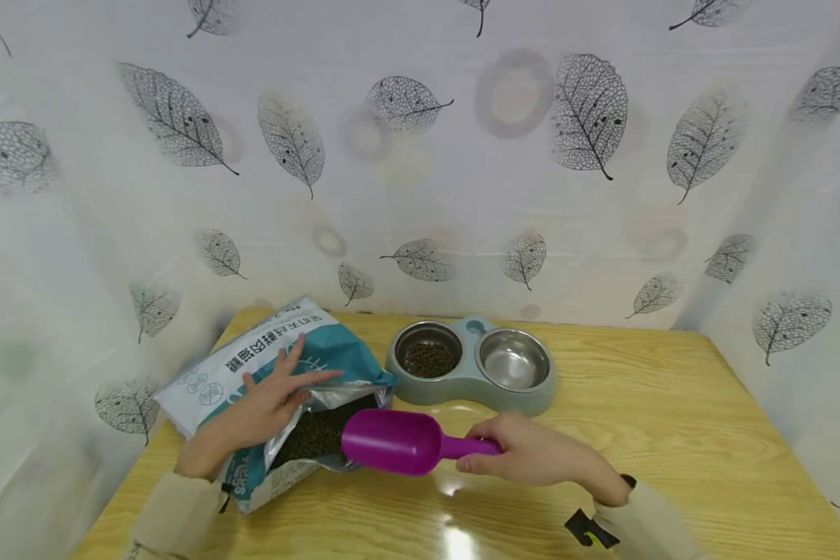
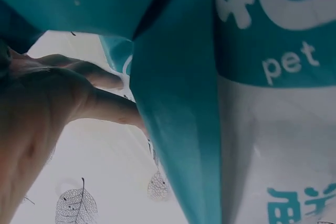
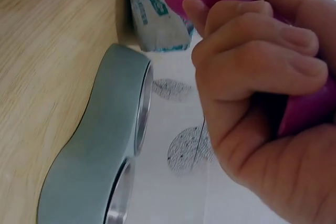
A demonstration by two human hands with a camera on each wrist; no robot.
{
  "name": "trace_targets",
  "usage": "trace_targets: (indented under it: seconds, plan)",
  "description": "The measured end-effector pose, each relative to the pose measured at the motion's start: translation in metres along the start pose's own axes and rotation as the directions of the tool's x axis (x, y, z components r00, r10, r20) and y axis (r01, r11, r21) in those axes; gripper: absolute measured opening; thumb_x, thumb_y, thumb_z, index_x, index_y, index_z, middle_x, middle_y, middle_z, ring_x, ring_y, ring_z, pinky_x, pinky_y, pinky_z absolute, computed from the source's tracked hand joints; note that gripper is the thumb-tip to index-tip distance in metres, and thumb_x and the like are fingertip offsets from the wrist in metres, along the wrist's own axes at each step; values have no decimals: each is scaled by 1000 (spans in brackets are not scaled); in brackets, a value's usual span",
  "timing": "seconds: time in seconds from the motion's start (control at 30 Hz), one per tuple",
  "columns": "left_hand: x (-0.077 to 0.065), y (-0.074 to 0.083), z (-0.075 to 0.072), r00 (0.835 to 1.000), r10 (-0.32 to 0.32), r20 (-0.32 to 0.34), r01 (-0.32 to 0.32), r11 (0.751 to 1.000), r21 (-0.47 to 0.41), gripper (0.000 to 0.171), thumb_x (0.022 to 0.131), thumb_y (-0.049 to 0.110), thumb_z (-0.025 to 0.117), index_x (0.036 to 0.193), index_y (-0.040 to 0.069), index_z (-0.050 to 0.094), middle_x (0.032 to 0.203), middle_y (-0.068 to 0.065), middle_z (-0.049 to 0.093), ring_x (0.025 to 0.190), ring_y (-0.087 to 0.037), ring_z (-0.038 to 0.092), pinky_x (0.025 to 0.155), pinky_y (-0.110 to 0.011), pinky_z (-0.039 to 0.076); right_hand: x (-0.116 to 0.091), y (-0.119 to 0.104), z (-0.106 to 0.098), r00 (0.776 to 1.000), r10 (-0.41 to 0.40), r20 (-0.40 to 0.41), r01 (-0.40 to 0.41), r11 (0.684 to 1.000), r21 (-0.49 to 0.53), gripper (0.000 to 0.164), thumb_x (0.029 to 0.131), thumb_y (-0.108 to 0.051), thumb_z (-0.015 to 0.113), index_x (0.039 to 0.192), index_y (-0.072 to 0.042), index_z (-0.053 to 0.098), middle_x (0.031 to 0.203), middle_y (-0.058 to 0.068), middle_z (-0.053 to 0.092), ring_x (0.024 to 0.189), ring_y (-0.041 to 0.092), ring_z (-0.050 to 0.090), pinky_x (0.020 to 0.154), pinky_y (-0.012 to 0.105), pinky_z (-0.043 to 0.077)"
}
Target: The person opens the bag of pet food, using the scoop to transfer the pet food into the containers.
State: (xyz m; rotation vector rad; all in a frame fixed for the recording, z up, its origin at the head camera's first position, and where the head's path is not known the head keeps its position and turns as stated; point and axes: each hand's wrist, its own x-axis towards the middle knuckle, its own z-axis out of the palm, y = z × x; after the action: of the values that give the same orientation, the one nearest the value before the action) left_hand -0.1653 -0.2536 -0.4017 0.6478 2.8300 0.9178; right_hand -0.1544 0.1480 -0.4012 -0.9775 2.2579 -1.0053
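Note:
My left hand (image 1: pixel 269 400) lies with spread fingers on the upper side of a teal and white pet food bag (image 1: pixel 343 346), by its gaping mouth. Brown kibble (image 1: pixel 311 435) shows inside the bag. In the left wrist view the thumb side of that hand is against the teal bag wall (image 2: pixel 178 114). My right hand (image 1: pixel 532 451) grips the handle of a magenta scoop (image 1: pixel 392 442), with fingers curled round it in the right wrist view (image 3: pixel 252 72). The scoop's head overlaps the bag's mouth in the head view, and no kibble shows in it.
Behind the scoop stands a grey-green double bowl stand (image 1: pixel 462 381). Its left steel bowl holds some kibble (image 1: pixel 430 360); the right steel bowl (image 1: pixel 514 362) shows bare metal. Everything sits on a wooden table (image 1: pixel 658 404), with a leaf-print curtain (image 1: pixel 448 194) hanging around its back and sides.

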Motion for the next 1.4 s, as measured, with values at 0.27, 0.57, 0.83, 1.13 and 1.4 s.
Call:
trace_targets:
  seconds: [0.27, 0.57, 0.83, 1.13, 1.4]
  plan:
    - [2, 0, -4, 996, -35, -85, 49, 983, 179, 27, 100, 15, 64, 125, 20, 73, 164, -32, 26, 146, -69, 14, 93, -96, 7, 18, -26, 18, 999, 2, -45, -12, 974, -225, 28, 101, -42, 63, 83, -19, 64, 64, -18, 49, 54, -5, 41, 50, 16, 38]
    - [-1, -9, -9, 925, -372, -78, 370, 836, 405, 96, 92, 77, 48, 159, 9, 36, 166, -37, 6, 146, -70, 3, 98, -95, 9, 37, -76, 25, 988, 23, -155, -116, 770, -627, 50, 100, -37, 62, 59, -20, 39, 54, -9, 31, 50, 6, 31, 44, 24, 29]
    - [2, -10, -13, 924, -378, -56, 365, 829, 423, 98, 92, 78, 46, 159, 6, 36, 165, -38, 5, 145, -72, 7, 97, -94, 16, 64, -88, 13, 963, 268, -17, -248, 864, -439, 52, 102, -37, 57, 56, -20, 38, 52, -8, 36, 48, 8, 37, 45, 25, 32]
    - [6, -9, -10, 938, -334, -87, 340, 850, 403, 88, 93, 67, 54, 151, 0, 47, 159, -47, 9, 143, -74, 5, 108, -86, 12, 72, -68, 20, 976, 215, 17, -202, 940, -275, 51, 103, -40, 56, 57, -22, 42, 50, -10, 40, 43, 5, 42, 43, 21, 35]
    - [8, -14, -10, 966, -240, -98, 260, 893, 369, 87, 92, 57, 61, 141, -14, 50, 152, -54, 16, 144, -70, 15, 111, -78, 27, 61, -52, 23, 986, 165, -14, -164, 960, -227, 51, 103, -42, 57, 57, -23, 43, 51, -12, 37, 45, 4, 35, 45, 19, 31]
